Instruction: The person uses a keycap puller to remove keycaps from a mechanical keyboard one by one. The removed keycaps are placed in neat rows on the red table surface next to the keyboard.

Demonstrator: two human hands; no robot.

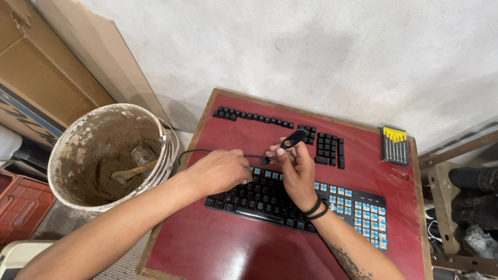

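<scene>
A black keyboard (270, 199) lies on the red table (218, 249), its right part stripped to blue switches (363, 210). My right hand (296, 168) holds a black keycap puller (293, 138) above the keyboard and pinches a small black keycap (265, 160) at its fingertips. My left hand (220, 168) rests on the keyboard's upper left edge, curled over the black cable (194, 151). Removed black keycaps lie in a row (254, 116) and in a block (329, 148) behind the keyboard.
A set of yellow-handled small screwdrivers (395, 145) in a case lies at the table's back right. A dirty white bucket (111, 155) with sandy mortar and a trowel stands left of the table. Cardboard (46, 72) leans against the wall; a red crate (18, 205) sits lower left.
</scene>
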